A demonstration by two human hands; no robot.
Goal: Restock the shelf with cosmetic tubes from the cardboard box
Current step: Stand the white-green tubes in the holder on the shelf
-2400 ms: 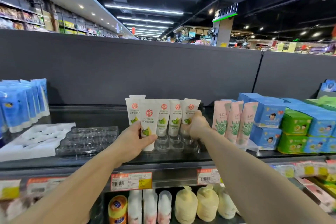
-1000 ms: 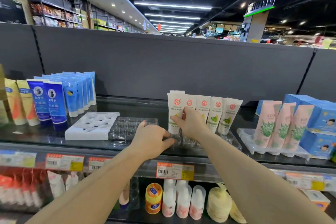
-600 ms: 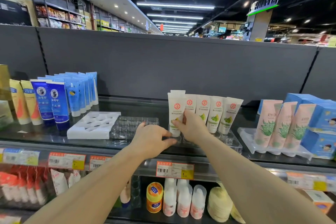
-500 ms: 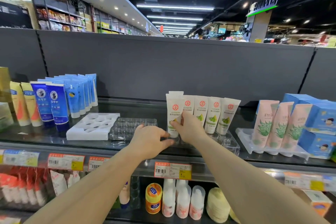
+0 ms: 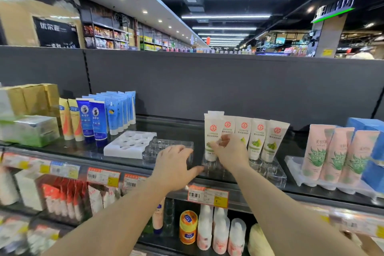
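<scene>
A row of white cosmetic tubes [image 5: 255,139] with red emblems and green fruit prints stands cap-down in a clear plastic tray [image 5: 276,172] on the black top shelf [image 5: 187,129]. My right hand [image 5: 230,151] pinches the front left white tube [image 5: 212,131] low on its body, thumb on its front. My left hand [image 5: 174,164] lies flat with spread fingers at the shelf's front, its thumb reaching toward the tray. The cardboard box is not in view.
Left of the tubes lie an empty clear tray [image 5: 166,145] and an empty white tray [image 5: 131,144], then blue tubes [image 5: 116,114] and gold boxes [image 5: 31,97]. Pink tubes [image 5: 332,151] and blue boxes [image 5: 372,151] stand at the right. Bottles fill the lower shelf [image 5: 207,230].
My left hand let go of the front tube and dropped to the shelf's front edge. My right hand moved from the row's right end to the front left tube. The view shifted left.
</scene>
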